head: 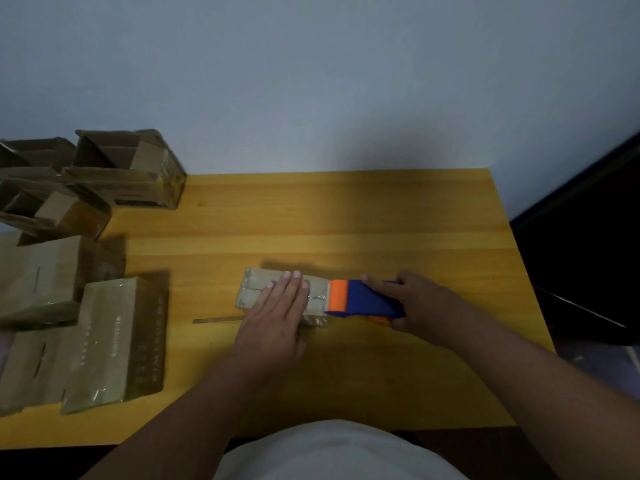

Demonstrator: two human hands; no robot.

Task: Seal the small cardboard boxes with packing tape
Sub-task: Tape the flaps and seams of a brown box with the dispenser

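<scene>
A pale blue-grey wall (pixel 311 81) filled the upper half of the view, and below it lay the yellow-orange wooden surface (pixel 346 223). On the far left corner of that surface stood a cluster of open brown cardboard boxes (pixel 128 168) with their flaps up, and nearer along the left edge lay several flat, closed brown cardboard boxes (pixel 114 341), some glossy with clear tape. A white garment (pixel 332 452) showed at the bottom edge, on the person's body.

The small closed cardboard box (pixel 252 289) being worked on rested near the middle of the surface, its top shiny with clear tape. The left hand (pixel 277 313) lay flat on top of it, fingers straight and pressed down on the lid, so its grip was spread. Just to the right, the blue and orange tape dispenser (pixel 360 299) touched the box's right end with its orange front. The right hand (pixel 422 299) held the dispenser, its grip curled round the blue body with the forefinger stretched along the top. A thin dark strip (pixel 218 320) lay on the surface just left of the left wrist; I could not tell what it was.
</scene>
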